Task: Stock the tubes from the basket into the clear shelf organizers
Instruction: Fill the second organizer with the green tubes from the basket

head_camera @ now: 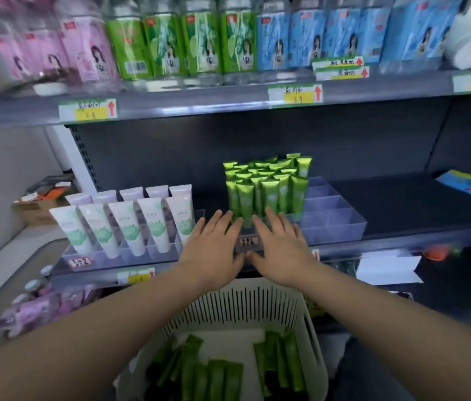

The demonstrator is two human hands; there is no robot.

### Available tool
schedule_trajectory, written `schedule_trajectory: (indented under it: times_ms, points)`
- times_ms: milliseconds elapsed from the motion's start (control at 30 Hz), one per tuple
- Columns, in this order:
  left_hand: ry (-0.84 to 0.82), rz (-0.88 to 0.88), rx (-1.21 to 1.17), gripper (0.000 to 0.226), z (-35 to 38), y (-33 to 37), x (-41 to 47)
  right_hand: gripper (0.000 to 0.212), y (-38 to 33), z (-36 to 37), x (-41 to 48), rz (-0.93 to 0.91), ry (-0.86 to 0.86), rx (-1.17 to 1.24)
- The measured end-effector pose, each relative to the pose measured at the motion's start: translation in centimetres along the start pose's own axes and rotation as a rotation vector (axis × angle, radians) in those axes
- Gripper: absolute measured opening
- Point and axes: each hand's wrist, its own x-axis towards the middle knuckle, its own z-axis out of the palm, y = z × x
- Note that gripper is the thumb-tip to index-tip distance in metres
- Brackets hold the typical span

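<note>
Tubes (269,195) — glossy green, upright in clear organizer (334,225)

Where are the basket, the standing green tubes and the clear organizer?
basket (243,308): head view, slotted back wall.
standing green tubes (270,196): head view, a front-row tube's body.
clear organizer (338,233): head view, front wall of an empty compartment.
</note>
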Motion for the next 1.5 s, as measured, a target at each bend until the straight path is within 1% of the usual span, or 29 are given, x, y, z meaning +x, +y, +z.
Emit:
schedule_trajectory:
  times_ms: [167, 300, 500, 633, 733, 833, 933, 1067, 1167, 1267, 1367, 1500]
  points:
    - [-0.056, -0.037, -0.036, 0.072, 3.4, -0.9, -2.7, 0.077, -1.5, 3.6, -1.3, -0.048, -0.052, 0.01]
    - [-0.156, -0.074, -0.076, 0.073, 6.5, -1.3, -4.3, 0.079, -2.0, 6.7, -2.4, -0.051, -0.182, 0.044]
    - [-0.264, -0.087, -0.169, 0.072, 11.3, -1.5, -6.3, 0.079, -1.8, 11.3, -3.5, -0.046, -0.276, 0.15]
    - [-0.356, -0.096, -0.212, 0.073, 14.4, -1.9, -7.2, 0.081, -1.2, 14.5, -3.7, -0.027, -0.405, 0.111]
    - [-0.457, -0.144, -0.273, 0.065, 16.8, -2.6, -7.5, 0.078, -0.8, 16.9, -3.3, -0.023, -0.456, 0.136]
    - [-0.584, -0.19, -0.324, 0.058, 19.0, -3.2, -7.6, 0.068, -0.6, 19.0, -2.9, -0.021, -0.517, 0.189]
    - [-0.676, -0.217, -0.332, 0.058, 21.0, -3.5, -7.0, 0.07, -0.5, 21.3, -2.4, -0.009, -0.629, 0.199]
    - [-0.81, -0.221, -0.32, 0.05, 23.4, -3.6, -5.8, 0.073, -0.3, 24.3, -1.7, 0.023, -0.745, 0.183]
    - [-0.854, -0.208, -0.313, 0.046, 25.1, -3.8, -5.2, 0.072, -0.2, 26.5, -1.5, 0.036, -0.804, 0.16]
    - [-0.876, -0.181, -0.309, 0.045, 26.9, -4.0, -4.8, 0.063, -0.2, 28.4, -1.6, 0.043, -0.828, 0.143]
    - [-0.893, -0.159, -0.322, 0.039, 28.7, -4.3, -4.5, 0.058, -0.5, 29.6, -1.3, 0.021, -0.841, 0.13]
    - [-0.948, -0.128, -0.353, 0.03, 30.3, -4.3, -4.0, 0.065, -1.1, 30.7, -1.0, -0.031, -0.859, 0.085]
